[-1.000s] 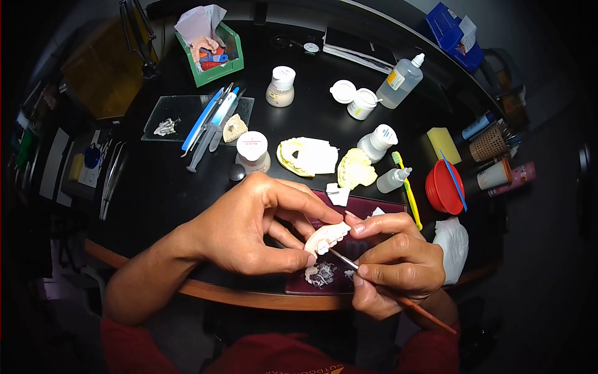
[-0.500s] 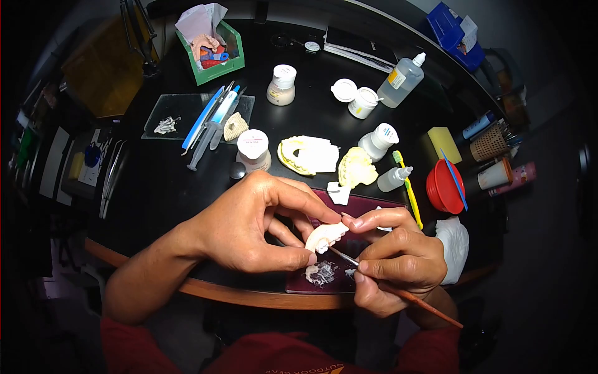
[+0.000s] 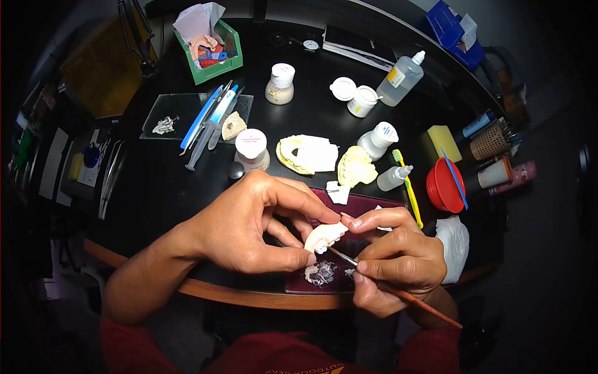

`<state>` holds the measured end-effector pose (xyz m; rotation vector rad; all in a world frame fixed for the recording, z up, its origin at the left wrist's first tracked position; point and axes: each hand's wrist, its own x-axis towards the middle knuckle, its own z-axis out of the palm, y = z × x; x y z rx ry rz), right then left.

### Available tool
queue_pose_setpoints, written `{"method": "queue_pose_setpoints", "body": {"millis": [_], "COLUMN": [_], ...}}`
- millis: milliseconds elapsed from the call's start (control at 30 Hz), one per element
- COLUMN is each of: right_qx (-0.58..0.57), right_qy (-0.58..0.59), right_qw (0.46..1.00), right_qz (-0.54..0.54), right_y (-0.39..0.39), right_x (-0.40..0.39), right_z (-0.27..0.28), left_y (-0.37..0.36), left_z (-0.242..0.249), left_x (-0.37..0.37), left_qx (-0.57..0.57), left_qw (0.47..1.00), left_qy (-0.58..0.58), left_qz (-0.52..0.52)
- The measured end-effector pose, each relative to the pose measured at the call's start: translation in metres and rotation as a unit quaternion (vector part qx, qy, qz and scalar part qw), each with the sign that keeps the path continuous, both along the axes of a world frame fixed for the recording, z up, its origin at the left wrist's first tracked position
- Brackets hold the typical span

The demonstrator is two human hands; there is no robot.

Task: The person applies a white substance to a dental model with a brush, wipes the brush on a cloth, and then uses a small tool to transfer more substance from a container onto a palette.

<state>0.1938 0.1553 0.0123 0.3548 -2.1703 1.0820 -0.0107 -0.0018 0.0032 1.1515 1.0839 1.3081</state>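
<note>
Between its thumb and index finger, my left hand (image 3: 252, 224) grips a cream dental model (image 3: 326, 236) with a curved edge. My right hand (image 3: 402, 258) pinches a thin brush (image 3: 414, 300) with a reddish-brown handle; its tip meets or nearly meets the model's lower right side. The right index fingertip is at the model's upper right end, close to the left index fingertip. Beneath the model, grey-white shavings (image 3: 321, 273) lie on a dark red mat (image 3: 302, 287). A yellowish dental cast (image 3: 306, 154) and a second one (image 3: 356, 166) rest just behind the hands.
White-capped jars (image 3: 251, 151) and a clear bottle (image 3: 400, 81) stand further back. Tools (image 3: 208, 121) lie over a glass plate (image 3: 152, 130) at left. On the right are a toothbrush (image 3: 408, 190), a red bowl (image 3: 443, 187) and a white tissue (image 3: 453, 249). A green bin (image 3: 218, 71) stands behind.
The view has shifted very slightly. Both hands keep their grips, with the model and brush in almost the same place.
</note>
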Motion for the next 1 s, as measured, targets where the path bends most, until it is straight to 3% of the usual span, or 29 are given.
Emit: {"method": "queue_pose_setpoints", "body": {"millis": [1000], "right_qx": [0.008], "right_qy": [0.002], "right_qw": [1.0], "right_qz": [-0.002], "right_y": [-0.0008], "right_x": [-0.0003], "right_z": [0.001], "left_y": [0.0004], "left_z": [0.0007], "left_x": [0.0], "left_qx": [-0.001], "left_qw": [1.0], "left_qy": [0.006], "left_qz": [-0.001]}}
